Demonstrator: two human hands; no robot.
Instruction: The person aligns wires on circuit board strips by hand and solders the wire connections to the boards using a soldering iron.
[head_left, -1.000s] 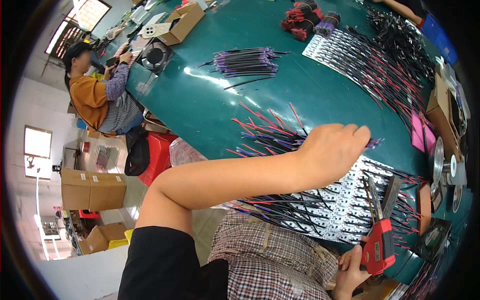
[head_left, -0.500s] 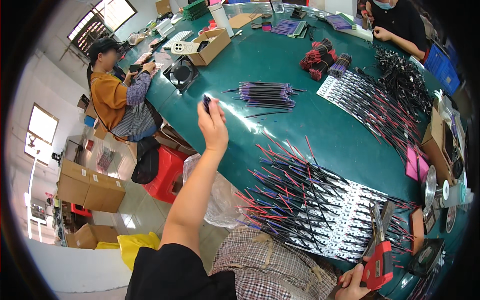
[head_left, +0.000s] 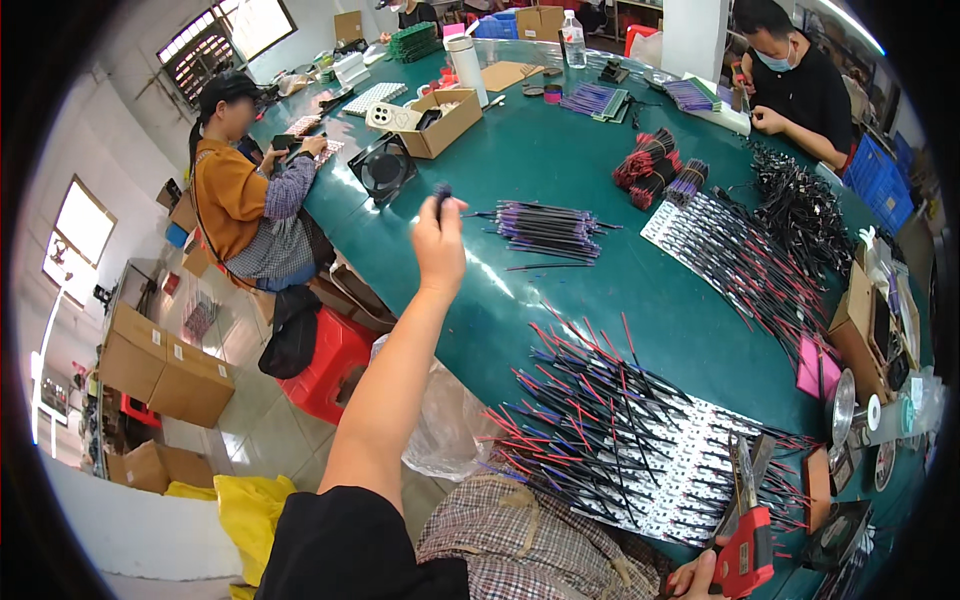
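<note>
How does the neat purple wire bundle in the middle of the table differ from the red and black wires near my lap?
The purple wire bundle lies in a tight, parallel stack, alone on the green table; the red and black wires fan out loosely, attached to white strip boards. The bundle looks smaller and one colour; the fan spreads wider in two colours. Both lie flat.

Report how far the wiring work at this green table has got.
Done: white strips near the person already carry many red and black wires. In hand: the left hand is raised over the green table, pinching a small dark piece; the right hand grips a red-handled tool. Left: a loose purple wire bundle lies beyond, unattached.
</note>
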